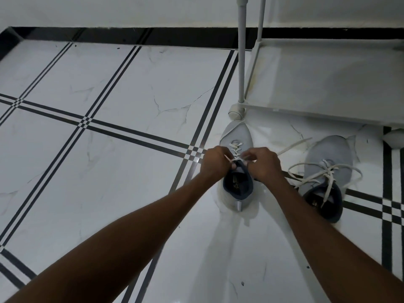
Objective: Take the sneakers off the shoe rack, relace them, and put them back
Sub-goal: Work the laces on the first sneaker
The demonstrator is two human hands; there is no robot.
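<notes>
Two light grey sneakers with dark blue collars stand on the tiled floor, toes pointing away from me. Over the left sneaker [237, 134] my left hand [215, 164] and my right hand [263, 164] each pinch an end of its white lace [235, 147] at the top eyelets. One lace end trails off to the right across the floor. The right sneaker [328, 165] stands apart to the right, its white lace [323, 171] loose in wide loops. The white shoe rack [328, 84] is just beyond both shoes.
The rack's lowest shelf holds nothing that I can see; its white corner post [242, 62] and round foot [236, 111] stand right at the left sneaker's toe. White floor tiles with black stripes spread to the left. A wall with a black skirting runs along the back.
</notes>
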